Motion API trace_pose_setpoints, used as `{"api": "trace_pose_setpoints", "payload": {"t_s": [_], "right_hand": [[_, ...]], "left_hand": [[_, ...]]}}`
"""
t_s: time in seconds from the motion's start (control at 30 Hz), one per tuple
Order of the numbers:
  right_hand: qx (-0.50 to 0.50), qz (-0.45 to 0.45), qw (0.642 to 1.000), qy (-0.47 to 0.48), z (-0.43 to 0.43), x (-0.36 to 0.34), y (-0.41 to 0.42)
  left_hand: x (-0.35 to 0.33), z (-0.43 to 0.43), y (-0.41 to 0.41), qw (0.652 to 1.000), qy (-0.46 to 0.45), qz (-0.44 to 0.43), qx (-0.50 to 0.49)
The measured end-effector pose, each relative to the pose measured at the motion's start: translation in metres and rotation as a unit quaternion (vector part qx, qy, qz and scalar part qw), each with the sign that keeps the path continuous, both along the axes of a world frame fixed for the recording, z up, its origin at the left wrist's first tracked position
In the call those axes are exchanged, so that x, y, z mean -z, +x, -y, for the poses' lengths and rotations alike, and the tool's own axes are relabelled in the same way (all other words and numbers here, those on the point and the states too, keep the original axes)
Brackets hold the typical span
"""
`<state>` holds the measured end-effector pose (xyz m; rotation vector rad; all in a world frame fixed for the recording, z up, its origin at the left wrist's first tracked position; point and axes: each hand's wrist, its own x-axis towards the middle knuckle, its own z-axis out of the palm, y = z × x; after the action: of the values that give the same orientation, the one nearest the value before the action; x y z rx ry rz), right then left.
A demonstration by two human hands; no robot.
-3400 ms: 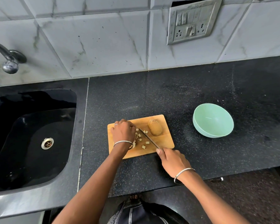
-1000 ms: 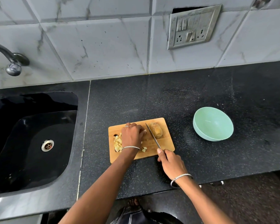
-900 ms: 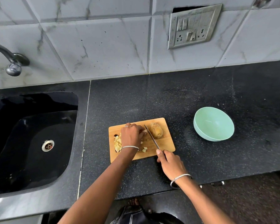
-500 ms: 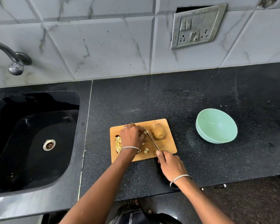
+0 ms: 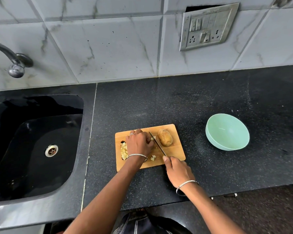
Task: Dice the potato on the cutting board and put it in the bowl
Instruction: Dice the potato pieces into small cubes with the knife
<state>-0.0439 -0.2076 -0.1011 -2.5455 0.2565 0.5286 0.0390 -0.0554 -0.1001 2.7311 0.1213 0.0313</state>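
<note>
Right grip (image 5: 178, 171) clasps the knife (image 5: 157, 144), blade down on the cutting board (image 5: 176, 152); left grip (image 5: 139, 144), fingers curled, pins a potato piece (image 5: 153, 138) beside the blade.

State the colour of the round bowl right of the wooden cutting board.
The round bowl is pale mint green, plain; the head view shows it best.

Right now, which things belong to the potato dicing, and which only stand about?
For the job: cutting board, knife in right hand, potato piece held by left hand, potato half, diced cubes, bowl.
Standing about: sink, tap, switch plate.
</note>
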Motion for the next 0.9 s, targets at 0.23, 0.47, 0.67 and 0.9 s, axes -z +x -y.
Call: {"api": "trace_pose_setpoints", "payload": {"t_s": [0.23, 0.47, 0.67, 0.9], "right_hand": [[-0.008, -0.021, 1.000, -0.006, 0.005, -0.006, -0.001], [0.001, 0.010, 1.000, 0.018, 0.014, -0.008, -0.003], [0.007, 0.001, 1.000, -0.012, 0.009, -0.011, 0.000], [0.014, -0.009, 1.000, -0.018, 0.009, -0.013, -0.003]], "left_hand": [[0.001, -0.007, 0.004, 1.000, -0.008, 0.001, -0.013], [0.000, -0.014, 0.003, 1.000, -0.011, -0.001, 0.014], [0.000, -0.016, -0.001, 0.999, -0.032, 0.009, 0.040], [0.000, -0.016, 0.002, 0.995, -0.049, 0.035, 0.082]]}}
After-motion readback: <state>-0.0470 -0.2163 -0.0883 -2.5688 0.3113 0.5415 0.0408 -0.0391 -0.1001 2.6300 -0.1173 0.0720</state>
